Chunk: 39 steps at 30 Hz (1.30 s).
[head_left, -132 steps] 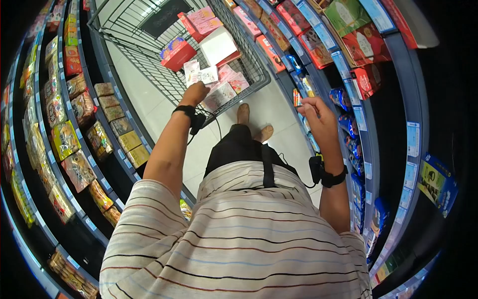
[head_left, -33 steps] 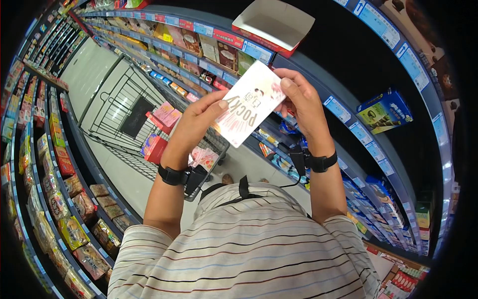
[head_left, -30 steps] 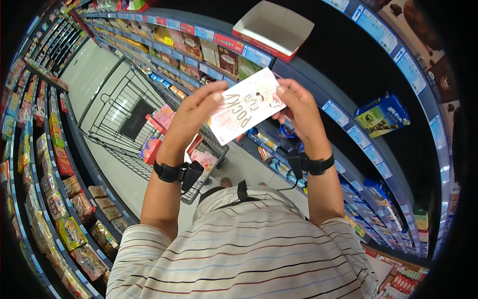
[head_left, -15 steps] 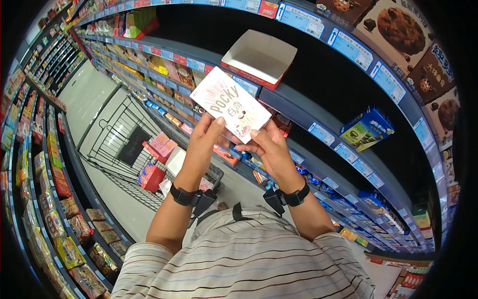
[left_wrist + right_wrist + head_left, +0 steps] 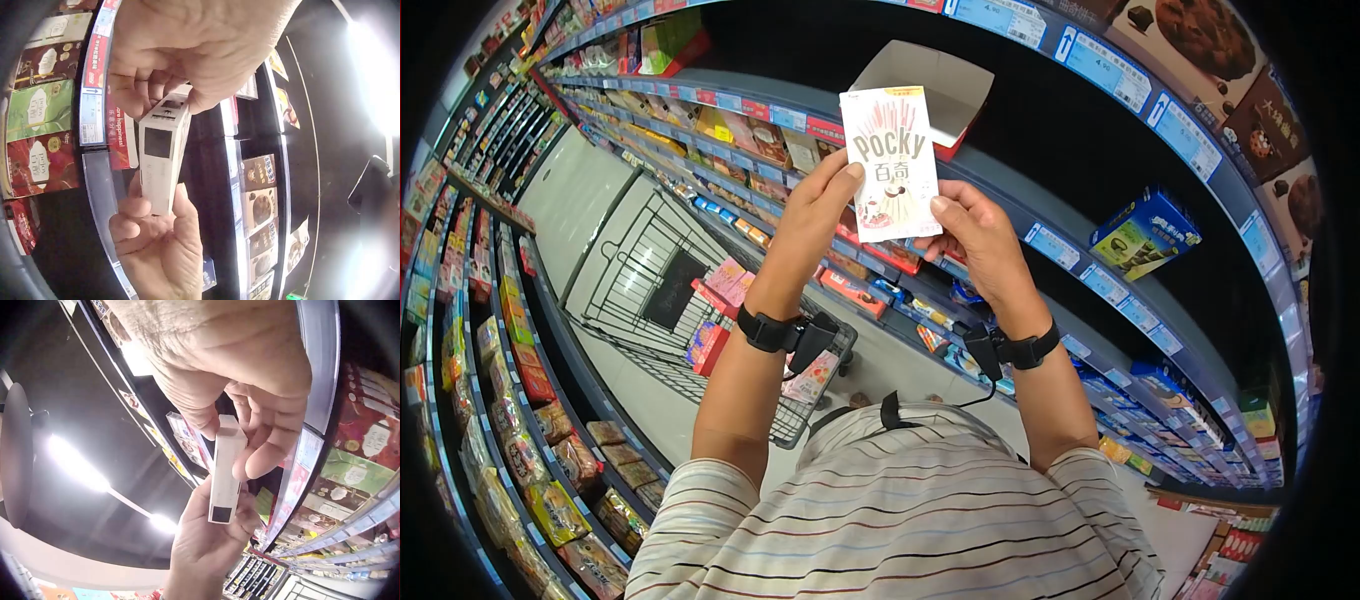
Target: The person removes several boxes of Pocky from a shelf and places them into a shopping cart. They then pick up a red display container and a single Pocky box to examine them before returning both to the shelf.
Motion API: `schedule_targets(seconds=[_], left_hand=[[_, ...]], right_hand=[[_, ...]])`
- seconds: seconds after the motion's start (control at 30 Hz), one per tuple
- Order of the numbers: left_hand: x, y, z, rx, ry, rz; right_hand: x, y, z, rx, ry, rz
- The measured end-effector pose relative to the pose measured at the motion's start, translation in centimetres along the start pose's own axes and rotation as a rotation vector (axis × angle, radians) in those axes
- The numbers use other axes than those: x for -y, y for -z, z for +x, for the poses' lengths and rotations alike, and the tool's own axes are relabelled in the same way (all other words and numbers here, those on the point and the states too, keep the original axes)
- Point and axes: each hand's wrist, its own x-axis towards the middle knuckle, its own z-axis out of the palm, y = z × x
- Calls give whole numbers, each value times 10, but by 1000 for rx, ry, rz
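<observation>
A white and pink Pocky box (image 5: 890,165) is held up in front of the shelf, its printed front upright in the head view. My left hand (image 5: 815,215) pinches its left edge, thumb at the front. On the lower right edge, my right hand (image 5: 980,235) grips with thumb in front and fingers behind. The left wrist view shows the narrow side of the box (image 5: 161,159) between both hands, with a dark square printed on it. In the right wrist view the thumb and fingers of my right hand (image 5: 250,369) close around one end of the box (image 5: 227,469).
Behind the box, an open white carton (image 5: 945,85) with red sides stands on the shelf. A blue biscuit box (image 5: 1145,235) sits farther right. At lower left, a wire shopping cart (image 5: 625,235) holds several boxes, including a red one (image 5: 710,350). Packaged snacks (image 5: 550,500) line the left shelves.
Earlier my left hand was at the boxes in the cart and my right hand by the shelf. Both hands later held the Pocky box, which has turned from upside down to upright.
</observation>
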Motion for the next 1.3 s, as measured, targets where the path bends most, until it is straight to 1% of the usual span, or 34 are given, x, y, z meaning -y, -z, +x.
schedule_targets(seconds=[0.03, 0.13, 0.17, 0.23, 0.3, 0.33, 0.37, 0.4, 0.43, 0.47, 0.5, 0.57, 0.63, 0.67, 0.7, 0.77, 0.87, 0.97, 1.0, 1.1, 1.13, 1.23, 1.3], left_hand=[[2, -2, 1, -10, -22, -12], [19, 8, -3, 34, 58, -55], [30, 14, -10, 25, 115, 15], [70, 29, -36, 5, 222, 158], [165, 57, -79, 31, 106, 500], [171, 66, -100, 180, 318, 649], [221, 84, -126, 306, 404, 893], [244, 85, -164, 211, 256, 1058], [245, 85, -182, 270, 368, 1098], [248, 85, -195, 303, 516, 1110], [269, 90, -207, 376, 612, 1109], [301, 99, -225, 446, 679, 1070], [312, 100, -233, 502, 732, 1070], [318, 102, -232, 579, 823, 1023], [341, 109, -240, 652, 780, 1001], [357, 116, -247, 691, 715, 999], [371, 127, -242, 828, 752, 1039], [351, 129, -225, 915, 802, 1012], [341, 128, -219, 884, 827, 967], [361, 136, -218, 974, 810, 965], [372, 137, -219, 1016, 767, 992], [386, 142, -217, 1027, 724, 1013], [387, 146, -213, 1006, 751, 1027]], right_hand=[[1, 0, -1, -13, 1, 2], [-1, -1, -2, -51, -1, 30], [-4, 4, -3, -68, 4, 56], [-4, 10, -2, -109, 14, 71], [1, 13, -4, -165, 29, 54], [4, 15, -4, -171, 37, 39], [5, 16, -3, -173, 41, 33], [6, 17, -2, -174, 44, 26], [7, 18, 1, -174, 49, 17], [6, 18, 4, -175, 52, 20], [7, 17, 5, -177, 55, 20], [10, 13, 11, -183, 68, 21], [11, 10, 16, -217, 86, -5], [12, 9, 18, -229, 89, -10], [13, 8, 18, -243, 91, -15], [12, 8, 21, -255, 99, -16], [11, 4, 22, -283, 116, -19], [10, 1, 23, -315, 118, -28], [9, 1, 24, -324, 121, -34], [8, -4, 25, -358, 129, -47], [8, -5, 26, -363, 134, -45], [6, -3, 27, -371, 136, -53], [6, 0, 29, -373, 141, -66]])
